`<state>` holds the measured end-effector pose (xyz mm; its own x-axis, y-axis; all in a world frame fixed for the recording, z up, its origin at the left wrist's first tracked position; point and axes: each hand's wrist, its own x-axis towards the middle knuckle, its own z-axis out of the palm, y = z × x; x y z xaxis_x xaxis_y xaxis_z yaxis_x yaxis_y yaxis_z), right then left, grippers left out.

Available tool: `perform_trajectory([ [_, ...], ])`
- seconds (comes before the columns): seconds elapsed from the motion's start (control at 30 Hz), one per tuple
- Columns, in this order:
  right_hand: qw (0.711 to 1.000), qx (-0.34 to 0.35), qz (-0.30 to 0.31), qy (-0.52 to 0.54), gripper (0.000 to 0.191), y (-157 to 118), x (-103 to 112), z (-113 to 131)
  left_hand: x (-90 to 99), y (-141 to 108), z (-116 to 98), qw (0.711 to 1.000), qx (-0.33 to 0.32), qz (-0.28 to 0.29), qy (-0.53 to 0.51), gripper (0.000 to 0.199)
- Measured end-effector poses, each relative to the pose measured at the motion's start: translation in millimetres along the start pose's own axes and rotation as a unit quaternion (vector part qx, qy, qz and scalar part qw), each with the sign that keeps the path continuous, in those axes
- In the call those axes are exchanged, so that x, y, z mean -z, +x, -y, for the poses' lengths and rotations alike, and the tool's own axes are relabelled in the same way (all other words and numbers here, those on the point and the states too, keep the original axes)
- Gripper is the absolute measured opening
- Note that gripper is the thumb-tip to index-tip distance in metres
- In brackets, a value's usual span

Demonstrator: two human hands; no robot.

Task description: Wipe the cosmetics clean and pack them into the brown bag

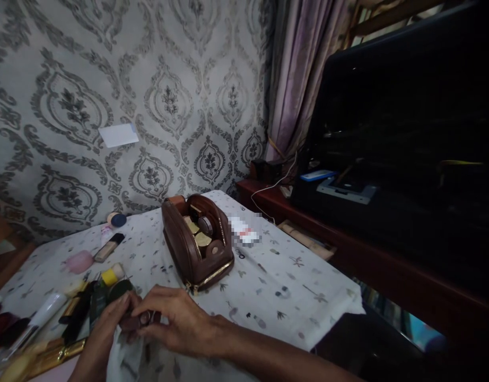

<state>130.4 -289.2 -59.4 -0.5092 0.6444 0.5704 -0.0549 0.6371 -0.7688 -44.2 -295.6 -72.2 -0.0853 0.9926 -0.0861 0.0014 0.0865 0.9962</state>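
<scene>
At the near edge of the table my two hands meet. My right hand (184, 323), thumb and fingers pinched, grips a small dark reddish-brown item (143, 319) whose exact kind I cannot make out. My left hand (105, 331) closes around the item's other side. A white cloth (125, 353) hangs beneath the left fingers. Just beyond the hands stands a brown leather cosmetic bag (175, 246), unzipped at the top, with round compacts (203, 240) and other items inside. Left of my hands lie several makeup items, among them a white tube (49, 309) and a gold one (65, 353).
A foundation bottle (108, 248), a pink sponge (79, 261) and a yellow-banded container (113, 274) lie on the patterned tablecloth (284, 297). A large dark screen (395, 122) stands on a reddish wooden stand (359, 241) at right. Patterned wallpaper rises behind the table.
</scene>
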Motion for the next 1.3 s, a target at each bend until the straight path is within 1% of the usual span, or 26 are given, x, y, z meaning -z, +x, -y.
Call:
perform_trajectory([
  [0.07, 1.0, -0.01, -0.003, -0.005, 0.019, -0.9, -1.3, -1.6, 0.0, -1.2, 1.9, 1.0, -0.006, 0.001, 0.014, 0.055],
  [0.17, 0.999, -0.036, -0.014, -0.014, 0.023, -2.1, -2.7, -5.4, 2.2, -0.8, 5.9, 0.999, -0.019, -0.011, 0.04, 0.057],
  [0.33, 0.992, -0.108, -0.058, -0.006, 0.02, -4.1, -7.1, -10.9, 5.6, 1.8, 7.3, 0.988, -0.081, -0.016, 0.13, 0.06],
  [0.43, 0.984, -0.155, -0.081, 0.02, 0.017, -4.0, -7.4, -11.1, 4.7, 2.2, 5.5, 0.979, -0.109, -0.015, 0.171, 0.063],
  [0.5, 0.976, -0.193, -0.094, 0.049, 0.013, -3.8, -6.9, -12.6, 3.8, 2.2, 5.6, 0.973, -0.129, 0.002, 0.19, 0.064],
  [0.6, 0.961, -0.23, -0.121, 0.091, 0.012, -4.8, -8.3, -21.1, 4.4, 2.8, 8.5, 0.962, -0.156, 0.051, 0.22, 0.061],
  [0.7, 0.949, -0.235, -0.155, 0.141, 0.023, -7.5, -13.0, -34.1, 9.5, 5.2, 12.1, 0.949, -0.172, 0.093, 0.249, 0.055],
  [0.8, 0.937, -0.233, -0.174, 0.191, 0.033, -9.5, -16.3, -41.7, 18.7, 8.4, 13.2, 0.945, -0.156, 0.103, 0.268, 0.049],
  [0.83, 0.933, -0.235, -0.177, 0.207, 0.034, -9.7, -16.2, -42.1, 22.0, 9.0, 12.6, 0.946, -0.145, 0.092, 0.273, 0.05],
  [0.87, 0.928, -0.238, -0.183, 0.219, 0.034, -9.7, -15.7, -41.5, 24.9, 9.1, 11.4, 0.949, -0.137, 0.068, 0.277, 0.051],
  [0.93, 0.921, -0.245, -0.201, 0.227, 0.032, -9.4, -13.8, -39.1, 28.8, 7.6, 7.4, 0.95, -0.14, -0.017, 0.278, 0.052],
  [0.97, 0.92, -0.246, -0.209, 0.221, 0.029, -9.4, -13.1, -37.8, 29.3, 6.1, 4.8, 0.946, -0.155, -0.068, 0.276, 0.051],
  [1.03, 0.926, -0.241, -0.216, 0.195, 0.022, -9.8, -13.3, -36.4, 27.0, 2.1, -0.1, 0.928, -0.197, -0.16, 0.272, 0.045],
  [1.07, 0.931, -0.238, -0.21, 0.183, 0.019, -10.3, -14.4, -36.5, 24.0, -0.1, -1.5, 0.918, -0.217, -0.189, 0.273, 0.042],
  [1.1, 0.936, -0.233, -0.199, 0.176, 0.017, -11.0, -16.1, -37.4, 19.9, -2.1, -1.5, 0.908, -0.239, -0.204, 0.277, 0.038],
  [1.13, 0.94, -0.227, -0.187, 0.175, 0.015, -11.8, -18.2, -38.9, 14.9, -4.0, -0.1, 0.9, -0.262, -0.201, 0.285, 0.036],
  [1.17, 0.943, -0.219, -0.175, 0.182, 0.015, -12.6, -20.4, -41.0, 9.4, -5.6, 2.8, 0.894, -0.283, -0.177, 0.301, 0.033],
  [1.23, 0.947, -0.197, -0.155, 0.203, 0.015, -14.2, -24.1, -46.5, -1.9, -7.9, 11.5, 0.878, -0.318, -0.092, 0.345, 0.03],
  [1.3, 0.947, -0.18, -0.149, 0.219, 0.018, -15.7, -25.8, -52.7, -10.8, -8.4, 19.9, 0.862, -0.328, -0.015, 0.385, 0.029],
])
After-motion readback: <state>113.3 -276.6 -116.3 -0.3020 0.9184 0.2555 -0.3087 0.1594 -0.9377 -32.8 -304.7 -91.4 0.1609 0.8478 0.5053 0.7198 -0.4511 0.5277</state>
